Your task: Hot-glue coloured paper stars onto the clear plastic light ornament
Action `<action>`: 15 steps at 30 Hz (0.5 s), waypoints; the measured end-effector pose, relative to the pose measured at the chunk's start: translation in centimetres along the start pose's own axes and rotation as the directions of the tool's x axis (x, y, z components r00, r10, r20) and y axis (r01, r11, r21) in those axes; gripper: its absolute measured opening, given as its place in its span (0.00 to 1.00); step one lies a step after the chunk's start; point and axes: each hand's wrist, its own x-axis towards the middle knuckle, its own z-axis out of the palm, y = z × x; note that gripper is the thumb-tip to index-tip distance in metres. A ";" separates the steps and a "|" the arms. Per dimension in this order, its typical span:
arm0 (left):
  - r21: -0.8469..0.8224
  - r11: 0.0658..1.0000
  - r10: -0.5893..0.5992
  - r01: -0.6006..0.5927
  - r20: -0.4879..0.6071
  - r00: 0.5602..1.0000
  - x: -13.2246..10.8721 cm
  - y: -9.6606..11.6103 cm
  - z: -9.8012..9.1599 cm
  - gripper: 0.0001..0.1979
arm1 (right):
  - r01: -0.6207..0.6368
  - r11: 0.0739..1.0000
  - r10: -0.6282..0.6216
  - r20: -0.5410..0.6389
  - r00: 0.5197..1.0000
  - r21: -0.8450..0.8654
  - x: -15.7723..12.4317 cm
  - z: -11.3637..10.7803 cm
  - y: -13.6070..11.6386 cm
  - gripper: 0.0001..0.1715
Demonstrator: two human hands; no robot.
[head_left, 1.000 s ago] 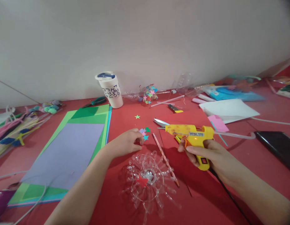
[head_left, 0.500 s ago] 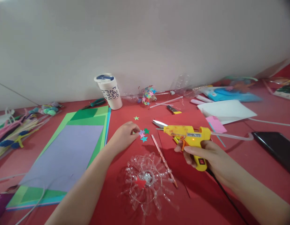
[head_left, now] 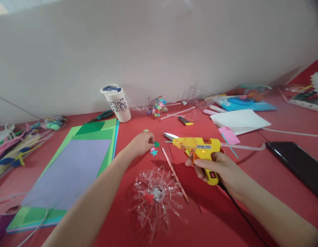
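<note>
My right hand (head_left: 220, 168) is wrapped around the grip of a yellow hot glue gun (head_left: 196, 144), fingers at its orange trigger, its nozzle aimed left. A clear glue stick (head_left: 241, 146) sticks out of its back. My left hand (head_left: 141, 143) rests at a small group of paper stars, fingers curled together; what they pinch is hidden. A blue star (head_left: 154, 152), a green star (head_left: 157, 144) and a pink star (head_left: 153, 149) lie against or beside the fingertips. Below them sits a clear plastic piece cut into curling strips (head_left: 157, 193), bearing a red star (head_left: 149, 198).
A pencil (head_left: 175, 174) lies between the plastic piece and the glue gun. Scissors (head_left: 170, 136) and a cutter knife (head_left: 185, 120) lie beyond. A white tumbler (head_left: 117, 104) stands behind coloured paper sheets (head_left: 71, 168). A black phone (head_left: 295, 164) is at right, a star-covered ornament (head_left: 159, 106) behind.
The fingers of my left hand have closed in over the stars, and the purple star is out of sight. The glue gun stays in my right hand; the whole view has shifted slightly.
</note>
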 end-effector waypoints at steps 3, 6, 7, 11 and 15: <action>-0.102 0.995 -0.019 0.017 -0.022 1.000 -0.1 -0.4 -0.1 0.16 | 0.016 0.999 -0.015 -0.006 1.000 0.029 0.0 0.1 -0.1 0.15; -0.248 0.969 -0.043 0.017 -0.101 0.994 -0.7 -0.6 -0.6 0.08 | 0.028 0.998 -0.027 -0.022 0.999 0.060 0.0 0.3 -0.1 0.14; -0.305 0.952 -0.055 0.009 -0.142 0.988 -1.1 -0.5 -0.9 0.05 | 0.027 0.997 -0.025 -0.029 0.999 0.067 -0.1 0.4 0.0 0.14; -0.533 0.844 -0.096 -0.066 -0.272 0.958 -3.7 0.8 -1.4 0.06 | 0.024 0.994 -0.019 -0.052 0.998 0.106 -0.2 0.6 -0.3 0.12; -0.667 0.733 -0.106 -0.132 -0.305 0.946 -6.6 3.1 -1.0 0.08 | 0.031 0.985 -0.027 -0.026 0.999 0.170 -0.2 1.7 -1.3 0.14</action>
